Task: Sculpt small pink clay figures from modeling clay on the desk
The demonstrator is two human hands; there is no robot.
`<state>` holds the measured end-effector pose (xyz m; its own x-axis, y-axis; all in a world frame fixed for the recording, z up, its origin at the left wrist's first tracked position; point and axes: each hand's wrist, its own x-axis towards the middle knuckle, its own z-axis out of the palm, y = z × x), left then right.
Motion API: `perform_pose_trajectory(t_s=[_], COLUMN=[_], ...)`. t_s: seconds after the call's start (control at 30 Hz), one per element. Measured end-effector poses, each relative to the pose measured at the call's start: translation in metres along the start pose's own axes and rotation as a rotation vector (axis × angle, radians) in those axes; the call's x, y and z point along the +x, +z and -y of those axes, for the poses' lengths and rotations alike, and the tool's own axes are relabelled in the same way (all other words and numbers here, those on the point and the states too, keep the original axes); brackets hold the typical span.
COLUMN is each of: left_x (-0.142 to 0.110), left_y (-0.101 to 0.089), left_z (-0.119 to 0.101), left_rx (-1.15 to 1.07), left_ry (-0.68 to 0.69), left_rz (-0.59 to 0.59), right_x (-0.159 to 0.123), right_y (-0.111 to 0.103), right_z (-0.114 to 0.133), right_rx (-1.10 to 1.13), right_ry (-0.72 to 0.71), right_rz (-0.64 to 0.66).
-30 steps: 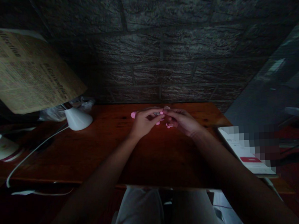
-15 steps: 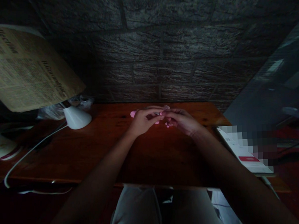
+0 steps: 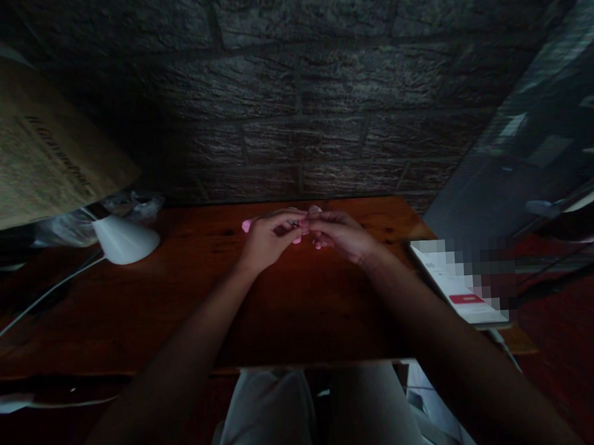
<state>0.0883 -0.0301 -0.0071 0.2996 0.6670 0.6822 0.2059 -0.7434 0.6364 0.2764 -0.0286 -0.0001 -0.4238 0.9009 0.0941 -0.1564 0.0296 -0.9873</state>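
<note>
My left hand [image 3: 269, 240] and my right hand [image 3: 341, 235] meet above the far part of the wooden table. Both are closed in a pinch, thumb against fingers, with the fingertips touching around a small pink piece [image 3: 304, 226]. Its exact kind is too small and dark to make out, and the fingers cover most of it. More pink bits lie about the hands: one pink lump [image 3: 246, 226] left of my left hand, another pink bit [image 3: 296, 240] below the fingertips, and a paler pink one [image 3: 315, 209] just behind them.
On the left stands a lamp with a white cone base [image 3: 127, 239] and a printed paper shade [image 3: 38, 143]; its cable crosses the table [image 3: 192, 308]. Clear plastic [image 3: 144, 202] lies behind it. A tablet-like screen [image 3: 447, 287] rests at the right edge. A brick wall [image 3: 250, 85] closes off the back.
The head view has turned a little to the right, so everything appears further left. My hands remain together at the fingertips, and the pinch has shifted only slightly.
</note>
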Motion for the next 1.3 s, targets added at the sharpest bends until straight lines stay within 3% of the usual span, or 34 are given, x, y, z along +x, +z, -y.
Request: perform_pose_trajectory(t_s=[0.53,0.8,1.03,1.3], left_x=[-0.002,0.0,0.0,0.0], left_y=[0.004,0.001,0.003,-0.001], left_z=[0.0,-0.001,-0.002,-0.002], left_rx=[0.055,-0.016,-0.027,-0.039], left_ry=[-0.053,-0.057,-0.101,-0.125], left_rz=[-0.074,0.017,-0.061,0.037], right_x=[0.002,-0.001,-0.002,-0.002], right_y=[0.004,0.001,0.003,0.0], right_z=[-0.002,0.002,0.007,0.008], right_rx=[0.002,0.017,0.06,0.098], right_ry=[0.026,0.023,0.042,0.056], right_rz=[-0.041,-0.009,-0.004,-0.047])
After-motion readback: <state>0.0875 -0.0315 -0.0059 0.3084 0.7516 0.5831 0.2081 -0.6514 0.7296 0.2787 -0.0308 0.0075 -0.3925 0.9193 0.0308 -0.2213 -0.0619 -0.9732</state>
